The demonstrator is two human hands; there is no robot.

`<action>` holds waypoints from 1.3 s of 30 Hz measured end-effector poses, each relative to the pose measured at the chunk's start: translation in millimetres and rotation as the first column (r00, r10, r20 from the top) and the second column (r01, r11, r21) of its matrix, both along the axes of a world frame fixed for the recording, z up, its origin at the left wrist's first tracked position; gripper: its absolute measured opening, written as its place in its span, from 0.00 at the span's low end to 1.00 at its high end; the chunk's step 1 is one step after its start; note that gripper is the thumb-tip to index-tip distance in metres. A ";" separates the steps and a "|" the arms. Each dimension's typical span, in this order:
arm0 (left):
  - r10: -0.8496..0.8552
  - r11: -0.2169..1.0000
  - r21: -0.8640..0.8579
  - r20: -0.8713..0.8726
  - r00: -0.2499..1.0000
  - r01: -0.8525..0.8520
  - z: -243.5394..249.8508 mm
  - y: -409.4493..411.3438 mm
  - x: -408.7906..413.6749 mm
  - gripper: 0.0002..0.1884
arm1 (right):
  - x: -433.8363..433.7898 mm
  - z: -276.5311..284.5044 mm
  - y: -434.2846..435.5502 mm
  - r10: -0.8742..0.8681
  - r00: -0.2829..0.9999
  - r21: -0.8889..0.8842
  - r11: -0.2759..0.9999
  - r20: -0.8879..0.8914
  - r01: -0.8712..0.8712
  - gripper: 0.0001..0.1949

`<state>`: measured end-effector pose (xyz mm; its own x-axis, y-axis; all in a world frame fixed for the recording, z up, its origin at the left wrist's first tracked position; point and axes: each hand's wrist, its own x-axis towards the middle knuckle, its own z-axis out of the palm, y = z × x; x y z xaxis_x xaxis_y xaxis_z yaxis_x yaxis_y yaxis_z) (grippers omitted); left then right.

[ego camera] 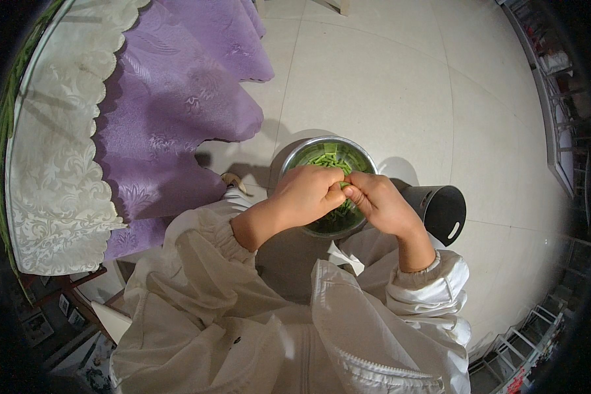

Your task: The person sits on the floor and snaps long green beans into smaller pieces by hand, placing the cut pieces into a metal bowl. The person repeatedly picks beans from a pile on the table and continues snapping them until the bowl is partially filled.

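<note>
My left hand (pixel 308 193) and my right hand (pixel 381 201) meet over a stainless steel bowl (pixel 369 153) on the floor. Between the fingertips of both is a short green bean piece (pixel 344 185), mostly covered by the fingers. Inside the bowl lie many cut green bean pieces (pixel 327 160), some of them hidden under my hands. Along the far left edge of the table, a bundle of long green beans (pixel 2 128) rests on or beside the cream tablecloth (pixel 54 147).
A dark bin (pixel 443 214) with a slotted handle stands right of the bowl. Purple embossed cloth (pixel 162 113) hangs from the table on the left. Pale floor tiles (pixel 364 83) stretch ahead. A metal-framed rack (pixel 561 128) is at the right rim.
</note>
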<state>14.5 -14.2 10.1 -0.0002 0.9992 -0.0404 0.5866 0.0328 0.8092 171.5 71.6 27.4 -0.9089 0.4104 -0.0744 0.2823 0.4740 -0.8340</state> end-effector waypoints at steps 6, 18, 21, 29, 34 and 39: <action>0.015 0.999 -0.050 0.306 0.952 0.000 -1.0 0.6 -3.3 0.09 | 0.8 3.2 0.9 -0.019 1.000 -0.104 0.994 -0.023 0.016 0.13; 0.002 0.947 -0.219 0.734 0.680 0.235 -4.0 8.4 -26.8 0.20 | 5.5 -12.9 9.7 0.044 0.996 0.228 0.973 -0.083 -0.024 0.14; 0.004 0.946 -0.196 0.801 0.599 0.257 -9.6 7.0 -22.1 0.27 | -0.2 -10.6 6.8 -0.107 0.982 0.156 0.979 -0.157 0.131 0.14; -0.028 0.929 -0.205 0.791 0.611 0.308 -9.3 5.6 -21.0 0.26 | 2.8 -3.2 6.9 -0.298 0.940 -0.134 0.951 -0.166 0.278 0.09; -0.123 0.945 -0.214 0.470 0.874 0.247 -9.6 7.4 -28.2 0.08 | 6.9 -7.2 11.7 -0.367 0.923 -0.179 0.922 -0.117 0.343 0.09; -0.122 0.990 -0.056 0.153 0.981 0.132 -9.1 5.6 -23.9 0.07 | 5.0 -3.9 11.8 -0.315 0.946 0.032 0.948 -0.081 0.318 0.10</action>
